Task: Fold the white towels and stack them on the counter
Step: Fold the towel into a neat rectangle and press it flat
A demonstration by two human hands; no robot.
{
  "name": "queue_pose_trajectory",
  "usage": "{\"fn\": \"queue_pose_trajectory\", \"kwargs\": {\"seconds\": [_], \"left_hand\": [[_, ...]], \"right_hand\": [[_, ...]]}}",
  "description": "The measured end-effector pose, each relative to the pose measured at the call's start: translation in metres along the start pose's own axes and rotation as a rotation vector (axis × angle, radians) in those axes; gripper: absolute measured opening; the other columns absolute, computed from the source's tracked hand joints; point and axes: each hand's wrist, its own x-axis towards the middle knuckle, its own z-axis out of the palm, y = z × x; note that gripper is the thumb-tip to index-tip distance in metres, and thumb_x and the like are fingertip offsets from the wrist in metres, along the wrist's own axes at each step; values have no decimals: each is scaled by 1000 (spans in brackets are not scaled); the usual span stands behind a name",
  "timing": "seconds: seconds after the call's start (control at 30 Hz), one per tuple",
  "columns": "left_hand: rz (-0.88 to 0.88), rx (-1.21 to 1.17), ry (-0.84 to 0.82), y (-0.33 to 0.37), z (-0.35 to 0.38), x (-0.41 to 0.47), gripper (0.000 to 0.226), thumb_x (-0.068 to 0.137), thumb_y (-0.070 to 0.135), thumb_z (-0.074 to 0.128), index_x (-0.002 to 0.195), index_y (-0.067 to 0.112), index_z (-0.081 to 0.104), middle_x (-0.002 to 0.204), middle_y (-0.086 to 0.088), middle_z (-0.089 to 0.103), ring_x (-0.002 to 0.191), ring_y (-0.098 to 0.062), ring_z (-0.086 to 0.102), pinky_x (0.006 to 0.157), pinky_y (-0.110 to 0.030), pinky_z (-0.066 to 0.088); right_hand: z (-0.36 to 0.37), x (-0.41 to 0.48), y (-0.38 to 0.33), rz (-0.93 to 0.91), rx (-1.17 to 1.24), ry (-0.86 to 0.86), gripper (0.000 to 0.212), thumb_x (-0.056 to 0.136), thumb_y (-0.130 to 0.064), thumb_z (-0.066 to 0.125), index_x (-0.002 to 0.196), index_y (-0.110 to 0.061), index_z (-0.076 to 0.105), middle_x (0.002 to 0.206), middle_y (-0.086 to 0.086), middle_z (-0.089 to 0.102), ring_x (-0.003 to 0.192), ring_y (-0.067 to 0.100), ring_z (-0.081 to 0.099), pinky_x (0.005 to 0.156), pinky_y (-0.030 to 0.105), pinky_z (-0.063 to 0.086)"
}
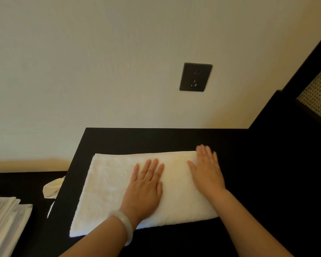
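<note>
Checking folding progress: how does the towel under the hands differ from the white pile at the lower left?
The towel lies as one wide piece on the black counter; the pile shows several stacked layers, left of the counter's edge. The left hand and right hand press flat on the towel; nothing touches the pile. The towel looks fluffy, the pile smoother. Both are white.
</note>
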Motion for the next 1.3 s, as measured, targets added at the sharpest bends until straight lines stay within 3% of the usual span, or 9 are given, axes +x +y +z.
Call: {"fn": "queue_pose_trajectory", "kwargs": {"seconds": [0.1, 0.17, 0.37, 0.43, 0.53, 0.73, 0.9, 1.1, 1.3], "left_hand": [[8, 20, -11, 1, 2, -1, 58, 105, 42, 10, 150, 19, 37, 157, -4, 34, 146, -24, 28, 112, -49, 15], [13, -1, -11, 0, 2, -1, 57, 105, 40, 11, 149, 18, 40, 156, -5, 36, 145, -25, 31, 112, -49, 17], [-1, -67, -16, 4, -8, -1, 62, 97, 48, -2, 156, 29, -5, 158, 8, -20, 148, -15, -21, 121, -44, -14], [-9, -64, -12, 3, -7, 0, 61, 98, 47, 0, 156, 28, -4, 159, 7, -17, 148, -15, -20, 121, -45, -13], [10, -45, -9, 1, -3, 0, 57, 103, 44, 10, 155, 22, 16, 163, 0, 8, 150, -20, -1, 123, -50, 5], [9, -107, -78, 5, -11, -1, 65, 95, 50, -12, 156, 29, -6, 162, 6, -16, 149, -16, -21, 120, -45, -16], [-62, -128, -47, -18, -32, 19, 51, 108, 34, 19, 157, 22, 13, 165, 2, 9, 152, -17, 1, 121, -39, -9], [-54, -130, -86, -53, -59, 60, 36, 101, 30, 50, 135, 18, 53, 128, -2, 52, 116, -18, 47, 105, -32, 40], [11, -258, -272, -63, -73, 88, 29, 94, 27, 62, 122, 20, 57, 120, 0, 54, 110, -19, 49, 103, -35, 36]], "right_hand": [[-3, -9, -35, -479, 74, -120, 61, 104, -44, 21, 158, -23, 2, 165, -6, -1, 151, 7, -7, 122, 30, -8], [9, -9, -29, -583, 45, -225, 61, 104, -49, 18, 157, -26, -1, 164, -11, -8, 149, 2, -12, 120, 25, -13], [10, 43, -11, -126, -113, -135, 59, 106, -43, 13, 158, -17, 4, 166, 1, 2, 152, 15, -7, 123, 39, -8], [7, 37, -36, -270, -55, -34, 63, 102, -45, 8, 157, -14, 11, 166, 4, 8, 153, 19, -1, 123, 39, -8], [17, 8, -40, -536, 65, -183, 68, 96, -51, 1, 157, -24, 7, 166, -5, 4, 151, 7, -4, 121, 29, -10], [10, 31, -7, 6, -125, -104, 61, 105, -46, 9, 158, -16, 5, 166, 4, 4, 153, 20, -2, 124, 43, -1], [4, 21, -41, -344, 28, -86, 45, 107, -22, 29, 152, -21, 33, 156, -2, 36, 146, 12, 26, 123, 30, 1], [-12, 60, -34, -257, 32, -172, 21, 97, -34, 57, 117, -31, 59, 117, -9, 50, 118, 14, 44, 105, 32, 29], [-34, 84, -26, -276, 103, -449, 13, 89, -35, 69, 86, -29, 57, 96, -10, 52, 98, 12, 50, 96, 32, 41]]}}
